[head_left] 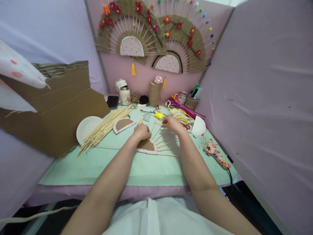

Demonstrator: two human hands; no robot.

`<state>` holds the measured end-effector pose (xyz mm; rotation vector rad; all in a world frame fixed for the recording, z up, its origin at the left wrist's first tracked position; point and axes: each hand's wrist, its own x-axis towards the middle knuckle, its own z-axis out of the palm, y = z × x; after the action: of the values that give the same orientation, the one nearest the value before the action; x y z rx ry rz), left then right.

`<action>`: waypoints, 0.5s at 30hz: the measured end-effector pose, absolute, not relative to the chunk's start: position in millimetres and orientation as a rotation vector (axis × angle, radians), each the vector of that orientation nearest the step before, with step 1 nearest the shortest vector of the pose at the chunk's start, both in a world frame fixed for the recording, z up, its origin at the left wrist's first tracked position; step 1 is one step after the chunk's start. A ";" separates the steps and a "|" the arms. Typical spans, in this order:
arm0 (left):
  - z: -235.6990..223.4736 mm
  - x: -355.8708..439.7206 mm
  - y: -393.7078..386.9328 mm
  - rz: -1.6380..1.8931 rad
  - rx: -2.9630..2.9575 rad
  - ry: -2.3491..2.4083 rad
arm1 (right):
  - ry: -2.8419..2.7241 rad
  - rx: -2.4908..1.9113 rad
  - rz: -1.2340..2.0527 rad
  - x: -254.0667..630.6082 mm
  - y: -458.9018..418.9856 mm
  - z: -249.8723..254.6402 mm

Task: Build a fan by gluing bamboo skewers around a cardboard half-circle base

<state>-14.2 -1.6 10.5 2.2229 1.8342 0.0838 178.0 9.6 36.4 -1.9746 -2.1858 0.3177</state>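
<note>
A brown cardboard half-circle with a pale spotted rim (148,146) lies on the table, and thin wooden sticks (162,141) fan out from its curved edge. My left hand (143,131) is closed and rests at the top of this piece, its fingertips partly hidden. A short pale stick-like piece (141,119) shows just beyond that hand. My right hand (171,124) is pinched above the far ends of the sticks, with a thin wooden stick (156,123) at its fingertips. A second cardboard half-circle (124,124) lies to the left.
A pile of wooden sticks (107,127) overlaps a white paper plate (88,129). At right lie a glue gun with a flowered cover (216,154), a cut white plate (199,125) and red scissors (186,127). Large cardboard (73,107) leans at left. Decorated fans (151,39) hang behind.
</note>
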 end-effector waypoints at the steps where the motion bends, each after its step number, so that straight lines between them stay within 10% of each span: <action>1: 10.6 -14.5 -1.9 0.082 2.225 1.830 | -2.130 -2.017 0.293 183.2 9.7 37.5; 15: 9.5 -14.2 -2.7 0.079 2.248 1.846 | -1.987 -2.205 0.247 141.5 12.0 14.0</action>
<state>-14.2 -2.7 9.5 2.2480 1.8463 0.0786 141.5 12.0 14.0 -2.2048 -1.9874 0.2473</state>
